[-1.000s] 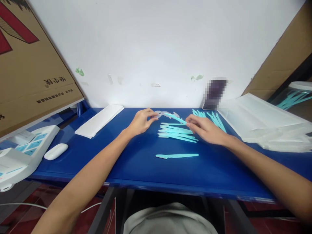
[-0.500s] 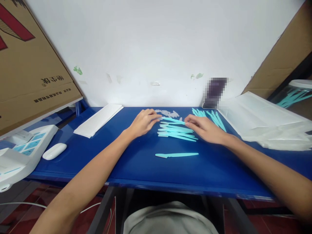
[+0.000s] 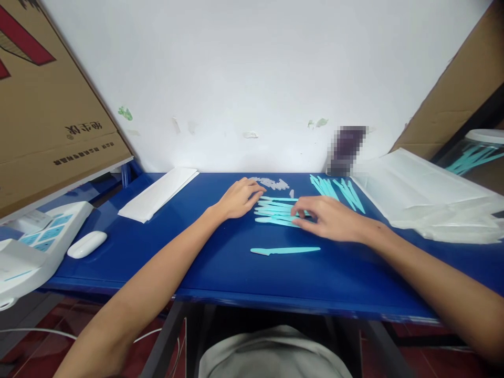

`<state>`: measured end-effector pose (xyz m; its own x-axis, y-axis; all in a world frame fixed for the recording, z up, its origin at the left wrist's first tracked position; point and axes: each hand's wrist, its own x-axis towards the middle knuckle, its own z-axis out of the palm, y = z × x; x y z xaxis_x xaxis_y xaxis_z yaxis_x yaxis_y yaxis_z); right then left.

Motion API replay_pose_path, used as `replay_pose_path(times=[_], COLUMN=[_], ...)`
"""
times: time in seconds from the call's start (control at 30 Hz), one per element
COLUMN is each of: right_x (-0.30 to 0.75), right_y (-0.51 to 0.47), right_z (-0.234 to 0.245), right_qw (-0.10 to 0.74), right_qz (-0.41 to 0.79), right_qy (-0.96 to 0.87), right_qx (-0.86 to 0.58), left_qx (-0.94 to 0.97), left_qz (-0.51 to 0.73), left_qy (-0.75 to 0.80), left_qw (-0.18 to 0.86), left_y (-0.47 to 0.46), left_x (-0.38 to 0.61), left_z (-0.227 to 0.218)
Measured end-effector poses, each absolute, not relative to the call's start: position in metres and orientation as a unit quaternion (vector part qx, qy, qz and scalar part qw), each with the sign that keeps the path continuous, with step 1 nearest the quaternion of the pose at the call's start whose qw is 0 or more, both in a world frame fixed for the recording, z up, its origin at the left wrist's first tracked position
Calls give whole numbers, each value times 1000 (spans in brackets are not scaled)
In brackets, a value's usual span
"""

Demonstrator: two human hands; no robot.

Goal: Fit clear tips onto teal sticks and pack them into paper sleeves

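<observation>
Several turquoise eyebrow razors (image 3: pixel 275 212) lie in a loose row on the blue table, most with their blade ends to the left. My left hand (image 3: pixel 241 198) rests at the upper left end of this row, thumb and forefinger slightly apart, nothing seen between them. Over the right half of the row is my right hand (image 3: pixel 325 216), its thumb and forefinger parted; it hides the handle ends. Closer to me lies a single eyebrow razor (image 3: pixel 285 251), apart from the others. Behind the row sits a small heap of translucent blade caps (image 3: pixel 271 183), with one loose cap (image 3: pixel 292 193) beside it.
More turquoise razors (image 3: pixel 348 195) lie at the back right, beside white plastic bags (image 3: pixel 429 194). At the left are a folded white packet (image 3: pixel 159 194), a white oval case (image 3: pixel 87 244) and a white device (image 3: pixel 59 231). A jar (image 3: pixel 478 152) holds razors at far right.
The razor stretched between both hands has been let go onto the row. My right hand has come down and left over the handles; my left hand has shifted slightly right.
</observation>
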<state>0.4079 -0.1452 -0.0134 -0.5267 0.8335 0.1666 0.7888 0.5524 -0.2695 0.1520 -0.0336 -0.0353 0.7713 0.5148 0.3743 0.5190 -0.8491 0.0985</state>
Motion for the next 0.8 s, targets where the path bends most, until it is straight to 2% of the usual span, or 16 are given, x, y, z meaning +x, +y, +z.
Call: replay_pose_path(times=[0.17,0.37,0.53,0.7,0.8], right_x=[393,396,406,414,414], right_y=[-162,-162,-155,-147,-144], right_z=[-2,-2,-1,-1,-5], right_qw=[34,11,72,173,220], right_qz=[202,215,225,207,193], right_qy=[-895,-885,-882,-848,-810], right_qx=[-397,-414,-409,-456,-508], left_qx=[-959,-971,-969,-935,-902], left_qz=[-106,-12,-62,-227,-282], left_qy=[-264,-196,-181,-270,-324], left_qw=[20,135,156,13,-50], left_y=[-21,-12,-3,-4,-18], left_x=[205,252,233,169,135], left_z=[-28,-17,-18,-24,-30])
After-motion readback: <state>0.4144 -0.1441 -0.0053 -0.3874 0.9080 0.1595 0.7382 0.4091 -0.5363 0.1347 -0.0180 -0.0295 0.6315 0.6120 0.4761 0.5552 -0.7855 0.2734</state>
